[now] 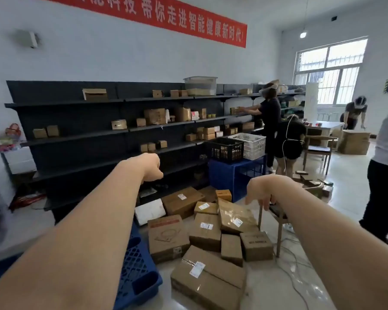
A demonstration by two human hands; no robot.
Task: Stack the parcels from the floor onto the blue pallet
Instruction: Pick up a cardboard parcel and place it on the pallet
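The parcels (205,231), mostly brown cartons with one white parcel (149,211) at the far left of the heap, lay jumbled on the pale floor (267,285). None were on the blue pallet (136,271), which sat just beside them at the near left. Both bare arms reached out over the heap. The right hand (263,190) hung above the far cartons, its fingers (266,203) drooping loosely and holding nothing. The left hand (151,166) was bent down at the wrist with its fingers hidden, so I could not tell how they lay. Beyond the heap stood a blue crate (224,175) carrying a black basket (226,149) and a white basket (251,144). Dark shelves (76,135) with small boxes lined the far wall under a red banner (166,16). Other people worked near the window (329,70) at the far right.
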